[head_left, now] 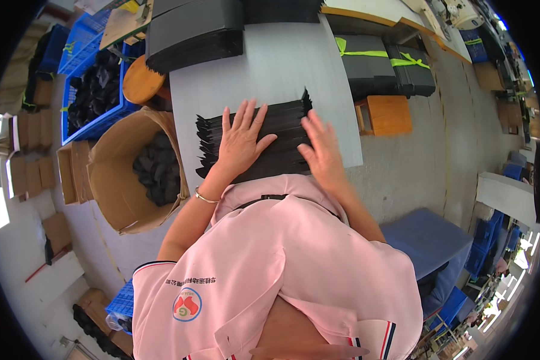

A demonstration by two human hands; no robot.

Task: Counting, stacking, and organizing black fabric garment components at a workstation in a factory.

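Observation:
On the pale table in front of me lies a fanned-out stack of thin black sheets, their pointed ends jutting out along the left and right sides. My left hand rests flat on the left half of the stack, fingers stretched out and slightly apart. At the stack's right edge is my right hand, its fingers extended, slightly blurred; nothing shows in its grasp. Part of the stack is hidden beneath my left hand and by my body.
Tall black stacks stand at the table's far side. Left of it are a cardboard box with black pieces, a round wooden stool and a blue crate. At the right, tied black bundles lie near a wooden stool.

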